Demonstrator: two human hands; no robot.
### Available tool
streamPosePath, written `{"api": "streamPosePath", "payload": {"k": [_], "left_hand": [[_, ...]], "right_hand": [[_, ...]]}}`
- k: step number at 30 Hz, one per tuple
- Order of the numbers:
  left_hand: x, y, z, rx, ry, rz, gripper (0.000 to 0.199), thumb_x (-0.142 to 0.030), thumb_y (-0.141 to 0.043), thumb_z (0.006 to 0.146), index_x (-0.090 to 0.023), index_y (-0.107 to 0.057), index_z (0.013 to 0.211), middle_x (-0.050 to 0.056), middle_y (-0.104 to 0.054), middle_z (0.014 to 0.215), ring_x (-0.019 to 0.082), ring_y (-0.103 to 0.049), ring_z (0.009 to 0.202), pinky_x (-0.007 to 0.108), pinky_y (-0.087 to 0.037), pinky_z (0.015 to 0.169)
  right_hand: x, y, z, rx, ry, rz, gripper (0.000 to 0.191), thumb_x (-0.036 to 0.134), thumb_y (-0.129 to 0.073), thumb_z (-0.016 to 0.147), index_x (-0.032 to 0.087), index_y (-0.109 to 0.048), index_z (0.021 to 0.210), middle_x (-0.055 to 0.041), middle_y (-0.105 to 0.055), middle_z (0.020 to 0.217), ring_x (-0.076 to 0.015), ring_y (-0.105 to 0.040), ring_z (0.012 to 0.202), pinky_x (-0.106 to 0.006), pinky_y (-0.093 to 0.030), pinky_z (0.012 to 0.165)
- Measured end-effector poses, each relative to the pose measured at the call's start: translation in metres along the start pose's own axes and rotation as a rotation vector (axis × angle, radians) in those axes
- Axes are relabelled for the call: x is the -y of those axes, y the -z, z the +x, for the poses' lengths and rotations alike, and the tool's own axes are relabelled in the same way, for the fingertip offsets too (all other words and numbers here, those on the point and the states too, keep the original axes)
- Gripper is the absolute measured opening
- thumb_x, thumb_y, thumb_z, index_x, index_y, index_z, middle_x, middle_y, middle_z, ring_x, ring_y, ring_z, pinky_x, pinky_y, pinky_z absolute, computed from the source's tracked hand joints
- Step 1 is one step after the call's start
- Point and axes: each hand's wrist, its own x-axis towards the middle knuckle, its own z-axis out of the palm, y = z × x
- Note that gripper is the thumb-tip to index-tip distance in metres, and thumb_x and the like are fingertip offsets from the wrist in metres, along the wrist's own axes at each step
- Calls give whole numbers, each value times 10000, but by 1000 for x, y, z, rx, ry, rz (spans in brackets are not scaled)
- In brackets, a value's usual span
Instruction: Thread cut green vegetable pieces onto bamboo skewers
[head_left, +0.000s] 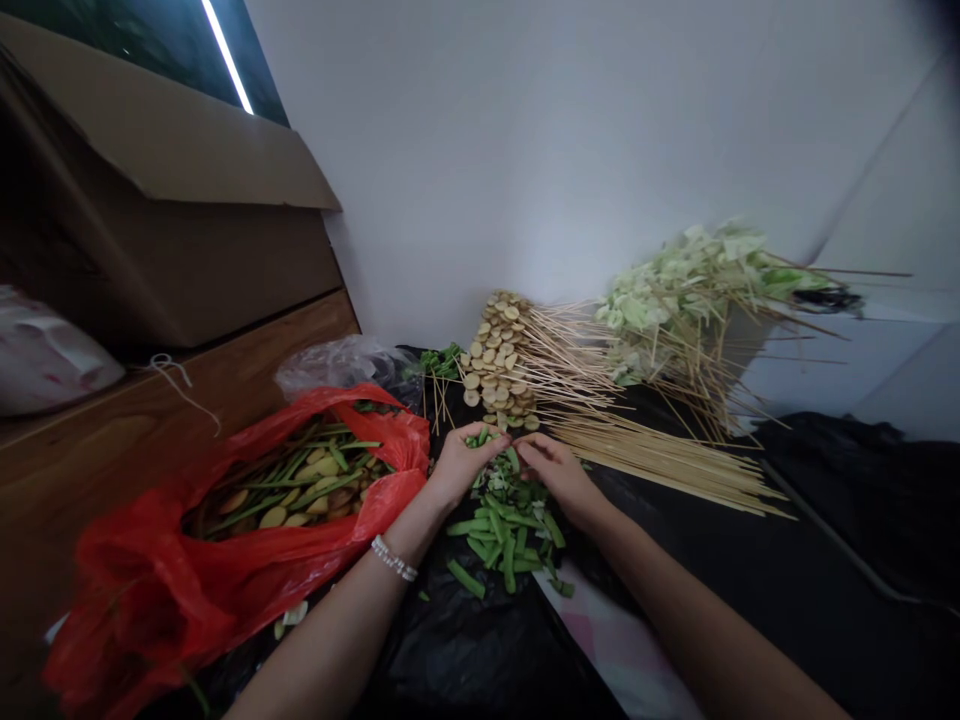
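the left hand (463, 466) is held just above a heap of cut green beans (510, 535), its fingers (486, 440) curled closed around a small bunch of green pieces at the far end of the heap. the right hand (553, 475) sits just beside it, angled in from the right, with its fingers (529, 448) bunched and almost meeting the left hand's. i cannot tell whether those fingers are gripping anything or just loosely curled. a beaded bracelet (393, 558) circles the left wrist.

the heap lies on a black plastic sheet (465, 640), right below both hands. just past them, on the far side, is a stack of skewered pale round slices (495, 362), with their bamboo sticks fanning out to the right. a loose bundle of bamboo skewers (660, 466) lies to the right of the hands, and further right and far is a mound of skewered pale green leaves (675, 300). a small bunch of skewered greens (442, 362) stands at the far left of the round slices.

to the left, an open red plastic bag (382, 440) holds long green beans and pale slices (300, 490). a clear plastic bag (345, 365) lies beyond it, against a wooden ledge (75, 480) with a cardboard box (165, 200) above it. a white wall (525, 150) closes off the far side.
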Motion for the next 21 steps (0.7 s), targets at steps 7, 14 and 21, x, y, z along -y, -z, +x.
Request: {"api": "streamPosePath", "payload": {"k": [7, 14, 21], "left_hand": [[7, 0, 1, -61, -207, 361, 204, -343, -733, 696, -146, -708, 744, 38, -656, 758, 174, -597, 756, 268, -425, 732], [7, -4, -5, -19, -317, 557, 97, -246, -672, 752, -158, -709, 733, 27, -635, 736, 157, -583, 724, 245, -416, 685], [7, -5, -5, -26, -310, 506, 145, -310, -714, 728, -166, -718, 743, 25, -645, 735, 157, -592, 722, 253, -425, 697]], "right_hand": [[7, 1, 4, -147, 273, -204, 269, 379, -694, 686, 204, -693, 889, -30, -685, 863, -162, -607, 783, -283, -484, 710], [1, -1, 1, -153, 410, -419, 178, 316, -658, 737, 183, -699, 848, -39, -672, 818, -160, -602, 751, -271, -469, 673], [0, 6, 1, -207, 453, -625, 150, 279, -566, 805, 184, -649, 724, -8, -631, 710, -145, -556, 698, -253, -419, 658]]}}
